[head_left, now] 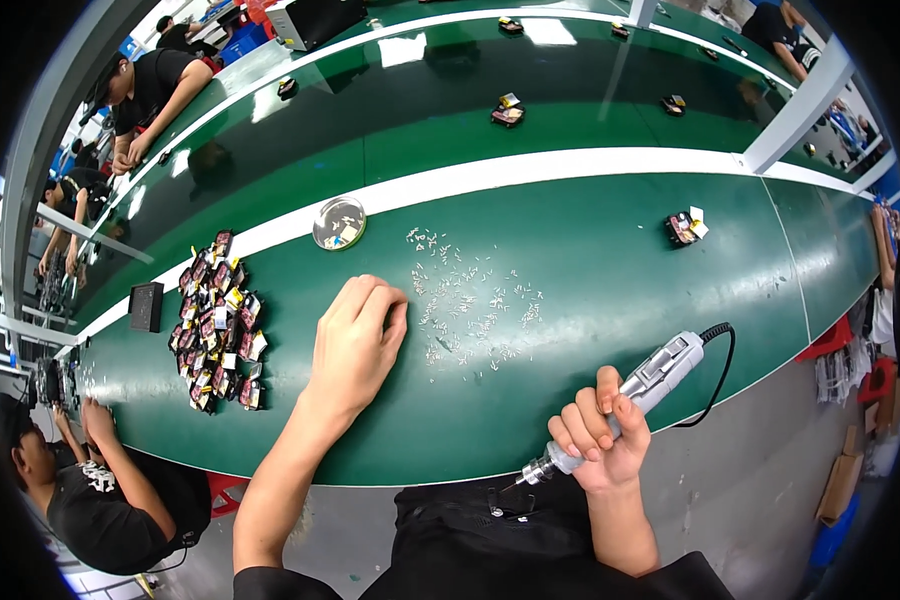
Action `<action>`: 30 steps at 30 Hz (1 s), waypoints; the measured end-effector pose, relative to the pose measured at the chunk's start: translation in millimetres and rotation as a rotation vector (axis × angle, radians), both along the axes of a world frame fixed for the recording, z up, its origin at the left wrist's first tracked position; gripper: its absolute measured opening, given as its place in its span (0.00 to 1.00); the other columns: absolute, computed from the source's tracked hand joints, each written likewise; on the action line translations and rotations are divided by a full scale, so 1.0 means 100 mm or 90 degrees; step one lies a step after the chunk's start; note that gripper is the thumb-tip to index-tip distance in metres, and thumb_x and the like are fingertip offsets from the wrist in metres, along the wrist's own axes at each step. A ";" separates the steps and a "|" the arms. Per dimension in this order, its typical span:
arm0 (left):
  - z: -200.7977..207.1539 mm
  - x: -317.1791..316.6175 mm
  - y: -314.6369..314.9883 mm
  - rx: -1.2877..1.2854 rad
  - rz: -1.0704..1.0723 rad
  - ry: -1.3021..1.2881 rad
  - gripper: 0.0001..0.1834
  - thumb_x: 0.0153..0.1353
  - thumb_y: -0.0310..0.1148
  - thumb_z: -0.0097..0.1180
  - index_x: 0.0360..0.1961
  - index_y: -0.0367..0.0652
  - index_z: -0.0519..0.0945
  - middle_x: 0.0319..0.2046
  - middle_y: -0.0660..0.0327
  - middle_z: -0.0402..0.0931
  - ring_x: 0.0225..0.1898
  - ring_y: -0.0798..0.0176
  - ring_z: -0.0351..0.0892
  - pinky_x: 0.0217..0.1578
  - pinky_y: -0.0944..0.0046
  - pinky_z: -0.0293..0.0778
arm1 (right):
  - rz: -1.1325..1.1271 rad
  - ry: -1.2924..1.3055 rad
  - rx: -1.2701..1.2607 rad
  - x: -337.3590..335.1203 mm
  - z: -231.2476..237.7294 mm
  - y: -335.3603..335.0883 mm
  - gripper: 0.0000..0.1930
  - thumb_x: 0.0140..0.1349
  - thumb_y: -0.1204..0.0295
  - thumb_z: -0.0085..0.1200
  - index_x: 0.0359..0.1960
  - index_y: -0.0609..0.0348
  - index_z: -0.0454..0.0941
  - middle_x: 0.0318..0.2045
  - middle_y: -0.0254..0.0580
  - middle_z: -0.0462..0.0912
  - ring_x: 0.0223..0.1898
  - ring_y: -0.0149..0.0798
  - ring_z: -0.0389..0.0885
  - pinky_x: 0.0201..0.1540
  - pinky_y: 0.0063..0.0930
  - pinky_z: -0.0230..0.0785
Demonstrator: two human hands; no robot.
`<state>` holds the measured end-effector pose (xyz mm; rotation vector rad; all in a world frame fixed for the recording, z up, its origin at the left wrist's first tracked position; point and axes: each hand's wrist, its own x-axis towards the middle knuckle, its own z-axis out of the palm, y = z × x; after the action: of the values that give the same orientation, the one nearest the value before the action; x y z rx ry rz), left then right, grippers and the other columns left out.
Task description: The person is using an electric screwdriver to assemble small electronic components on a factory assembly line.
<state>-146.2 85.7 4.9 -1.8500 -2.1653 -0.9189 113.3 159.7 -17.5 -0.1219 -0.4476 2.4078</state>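
My right hand [606, 432] grips a grey corded tool [663, 372], my left hand [358, 328] curls left of scattered white pieces [488, 322], contents I cannot tell

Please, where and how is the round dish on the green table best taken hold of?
The round dish is probably best pinched at its rim, from the near side, by the left hand, which is nearer. Its edge runs all round and small pieces lie inside, so keep it level. The right hand holds the power tool.
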 end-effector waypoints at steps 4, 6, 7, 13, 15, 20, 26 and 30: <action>0.03 0.22 -0.20 0.009 0.013 -0.135 0.08 0.48 0.13 0.55 0.27 0.35 0.71 0.25 0.58 0.71 0.23 0.64 0.70 0.23 0.68 0.67 | -0.003 -0.007 0.016 -0.04 0.01 0.02 0.08 0.66 0.65 0.46 0.31 0.53 0.64 0.13 0.27 0.61 0.13 0.24 0.60 0.24 0.23 0.59; 0.02 0.31 -0.31 -0.008 0.028 -0.164 0.07 0.51 0.14 0.52 0.26 0.34 0.69 0.24 0.57 0.69 0.22 0.64 0.68 0.22 0.68 0.65 | -0.017 -0.017 -0.002 -0.03 0.05 0.01 0.07 0.66 0.67 0.44 0.30 0.53 0.65 0.12 0.28 0.61 0.14 0.26 0.61 0.24 0.25 0.60; 0.01 0.30 -0.34 -0.007 0.031 -0.158 0.06 0.52 0.15 0.51 0.26 0.34 0.68 0.24 0.57 0.68 0.21 0.64 0.66 0.22 0.67 0.64 | -0.021 -0.019 0.003 -0.03 0.04 0.01 0.07 0.66 0.67 0.44 0.30 0.53 0.65 0.12 0.28 0.61 0.13 0.26 0.61 0.24 0.25 0.60; 0.01 0.30 -0.50 -0.038 0.092 -0.218 0.05 0.56 0.17 0.50 0.25 0.33 0.67 0.21 0.57 0.65 0.19 0.65 0.64 0.21 0.67 0.62 | -0.032 -0.051 0.002 -0.02 0.04 -0.04 0.08 0.66 0.67 0.44 0.30 0.54 0.65 0.12 0.27 0.62 0.13 0.26 0.61 0.23 0.24 0.60; 0.05 0.30 -0.52 -0.013 0.138 -0.231 0.05 0.53 0.15 0.54 0.27 0.33 0.71 0.20 0.56 0.68 0.20 0.60 0.68 0.21 0.65 0.64 | -0.039 -0.056 0.006 -0.04 0.03 -0.04 0.09 0.66 0.66 0.45 0.30 0.54 0.64 0.12 0.27 0.62 0.13 0.26 0.61 0.23 0.24 0.60; 0.12 0.46 -0.78 0.002 0.087 -0.184 0.09 0.50 0.14 0.57 0.33 0.34 0.76 0.25 0.57 0.75 0.23 0.61 0.73 0.23 0.67 0.67 | -0.043 -0.055 0.010 0.02 0.02 -0.05 0.09 0.67 0.66 0.44 0.30 0.54 0.64 0.12 0.27 0.62 0.13 0.25 0.62 0.23 0.24 0.60; 0.20 0.65 -1.23 -0.042 0.079 -0.207 0.13 0.43 0.14 0.63 0.32 0.34 0.78 0.25 0.57 0.77 0.25 0.59 0.76 0.26 0.66 0.70 | -0.043 -0.044 0.026 -0.02 -0.01 -0.03 0.09 0.67 0.65 0.43 0.30 0.53 0.63 0.13 0.27 0.62 0.12 0.25 0.62 0.22 0.24 0.60; 0.14 0.82 -1.29 -0.041 0.038 -0.184 0.15 0.39 0.17 0.67 0.31 0.36 0.78 0.26 0.57 0.76 0.25 0.58 0.74 0.26 0.63 0.70 | -0.047 -0.040 0.020 -0.03 0.01 -0.04 0.09 0.68 0.65 0.43 0.30 0.53 0.62 0.12 0.26 0.62 0.12 0.25 0.61 0.22 0.24 0.59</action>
<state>-63.9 -43.4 19.1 -1.7624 -2.4261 -1.1806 110.7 156.1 -16.7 -0.1981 -0.5009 2.3288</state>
